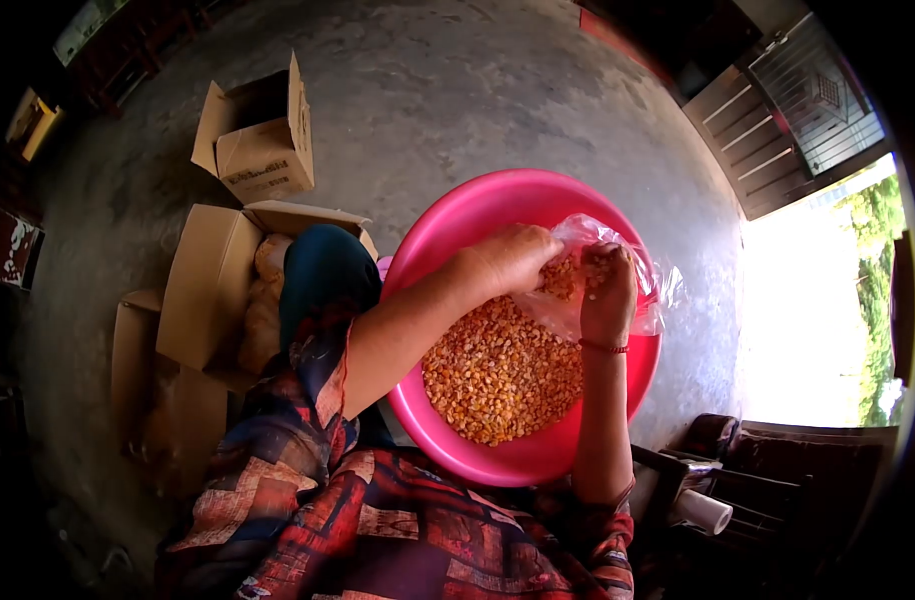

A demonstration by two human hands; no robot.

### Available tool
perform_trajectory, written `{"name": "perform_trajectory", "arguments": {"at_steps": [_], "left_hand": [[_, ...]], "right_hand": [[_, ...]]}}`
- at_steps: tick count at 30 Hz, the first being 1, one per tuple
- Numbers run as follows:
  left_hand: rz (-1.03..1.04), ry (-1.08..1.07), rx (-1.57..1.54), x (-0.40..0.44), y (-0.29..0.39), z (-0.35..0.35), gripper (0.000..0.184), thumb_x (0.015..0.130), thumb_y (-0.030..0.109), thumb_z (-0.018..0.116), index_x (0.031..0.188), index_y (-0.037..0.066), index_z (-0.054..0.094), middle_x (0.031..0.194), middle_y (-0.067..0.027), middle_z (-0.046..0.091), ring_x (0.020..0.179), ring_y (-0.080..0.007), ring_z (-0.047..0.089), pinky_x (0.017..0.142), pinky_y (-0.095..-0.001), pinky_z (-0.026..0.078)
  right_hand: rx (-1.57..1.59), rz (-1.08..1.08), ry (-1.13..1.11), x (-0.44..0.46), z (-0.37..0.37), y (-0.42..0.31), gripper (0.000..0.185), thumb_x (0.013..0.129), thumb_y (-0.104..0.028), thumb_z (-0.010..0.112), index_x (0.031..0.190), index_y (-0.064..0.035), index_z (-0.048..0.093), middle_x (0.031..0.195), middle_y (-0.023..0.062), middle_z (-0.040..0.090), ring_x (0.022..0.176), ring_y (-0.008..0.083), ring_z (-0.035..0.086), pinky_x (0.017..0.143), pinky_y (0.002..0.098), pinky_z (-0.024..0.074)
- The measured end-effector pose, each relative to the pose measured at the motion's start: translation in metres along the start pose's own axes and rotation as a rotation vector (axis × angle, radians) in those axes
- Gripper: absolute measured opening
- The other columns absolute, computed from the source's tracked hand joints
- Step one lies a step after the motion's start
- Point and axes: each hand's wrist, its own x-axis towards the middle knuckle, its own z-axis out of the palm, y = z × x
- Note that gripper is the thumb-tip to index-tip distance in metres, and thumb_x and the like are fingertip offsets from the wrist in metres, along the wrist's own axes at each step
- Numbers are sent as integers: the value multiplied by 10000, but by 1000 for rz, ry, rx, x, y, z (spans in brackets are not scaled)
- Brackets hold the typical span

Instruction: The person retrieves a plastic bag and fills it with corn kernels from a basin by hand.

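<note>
A large pink basin [418, 400] stands in front of me, its bottom covered with yellow-orange kernels [503, 370]. Over its far right part is a clear plastic bag [568, 318] with some kernels inside. My left hand [518, 258] is closed on the bag's left edge. At the bag's opening, my right hand [608, 295], with a red bracelet at the wrist, has its fingers curled around some kernels. The bag's loose plastic spreads to the right of this hand, over the basin rim.
An open cardboard box [268, 155] stands at the upper left on the concrete floor [398, 110]. Nearer, another box [210, 285] holds filled bags. A dark chair [758, 500] with a white roll [705, 511] is at the lower right, below a bright doorway [798, 310].
</note>
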Motion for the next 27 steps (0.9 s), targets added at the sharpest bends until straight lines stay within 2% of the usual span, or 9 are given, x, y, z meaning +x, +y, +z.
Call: {"name": "perform_trajectory", "arguments": {"at_steps": [8, 11, 14, 15, 17, 20, 24, 25, 27], "left_hand": [[-9, 18, -14, 1, -3, 2, 314, 704, -30, 602, 1007, 54, 592, 945, -159, 624, 904, -322, 611, 779, -423, 489], [-21, 21, -57, -1, -2, -1, 356, 710, -46, 586, 1053, 52, 597, 960, -173, 624, 906, -320, 613, 793, -424, 490], [-56, 28, -59, 1, -6, 3, 373, 711, -27, 591, 1079, 36, 593, 971, -186, 621, 908, -321, 614, 812, -423, 490], [-52, 38, -34, 0, -4, 2, 379, 711, -11, 599, 1088, 30, 591, 974, -187, 621, 910, -321, 614, 821, -420, 489], [-46, 47, -8, 1, -2, 1, 387, 712, 6, 608, 1097, 25, 588, 978, -187, 621, 913, -320, 614, 830, -417, 488], [-38, 29, 23, 2, -4, 2, 389, 712, 38, 628, 1099, 30, 590, 991, -185, 620, 923, -321, 610, 841, -413, 484], [-43, 38, -31, 1, -3, 1, 389, 717, 49, 637, 1102, 31, 590, 1004, -186, 616, 944, -322, 603, 853, -411, 479], [-41, 38, -44, 0, -2, 0, 388, 719, 54, 639, 1103, 31, 590, 1008, -187, 615, 949, -323, 602, 855, -410, 478], [-36, 38, -40, 0, -2, 0, 389, 722, 60, 641, 1107, 30, 589, 1011, -187, 615, 953, -323, 600, 856, -410, 477]], "right_hand": [[-468, -277, -119, -10, 2, 3, 236, 937, -150, 403, 837, -6, 561, 867, 79, 593, 804, 143, 538, 761, 279, 411], [-300, 25, -450, -30, 8, -14, 249, 931, -170, 422, 816, 3, 559, 765, 67, 559, 656, 123, 509, 594, 237, 408], [-587, 370, -895, -47, 21, -25, 199, 889, -163, 488, 822, -11, 598, 737, 79, 592, 613, 171, 572, 546, 306, 455], [-585, 370, -893, -50, 23, -18, 199, 889, -163, 488, 822, -11, 598, 737, 79, 592, 613, 171, 572, 546, 306, 455], [-1006, 139, -1082, -57, 29, 5, 149, 848, -170, 550, 891, -40, 608, 789, 116, 609, 665, 230, 592, 613, 340, 484], [-1128, -71, -1074, -62, 30, 23, 235, 809, -131, 614, 1018, -30, 582, 871, 124, 617, 757, 238, 610, 665, 336, 480], [-1203, -139, -1054, -75, 32, 46, 346, 799, -160, 611, 1125, -57, 554, 920, 162, 612, 832, 311, 613, 703, 385, 486], [-1295, 8, -1106, -78, 35, 43, 367, 806, -158, 593, 1159, -70, 542, 945, 174, 611, 877, 319, 611, 745, 398, 489], [-1197, 15, -1173, -85, 39, 51, 368, 806, -157, 587, 1161, -72, 541, 947, 173, 611, 880, 319, 609, 754, 397, 488]]}}
